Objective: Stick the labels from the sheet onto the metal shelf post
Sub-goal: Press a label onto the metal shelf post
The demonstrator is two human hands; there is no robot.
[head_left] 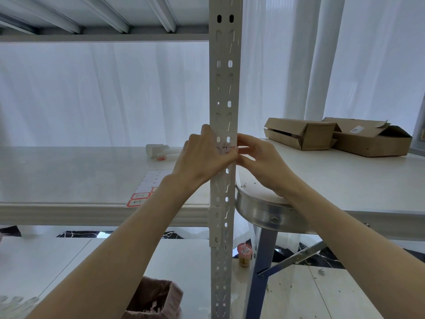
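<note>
Label (226, 148) on post (226, 88), part-hidden by L hand (202, 155)

- A storeroom-like workspace is suggested.
- A bare shelf board (69, 176) is carried on a slotted metal shelf post (224, 88).
- Opened cardboard boxes (299, 134) are laid on a folding table (345, 176).
- Sheer white curtains (103, 88) are hung behind, and a pale tiled floor (310, 295) is seen below.
</note>
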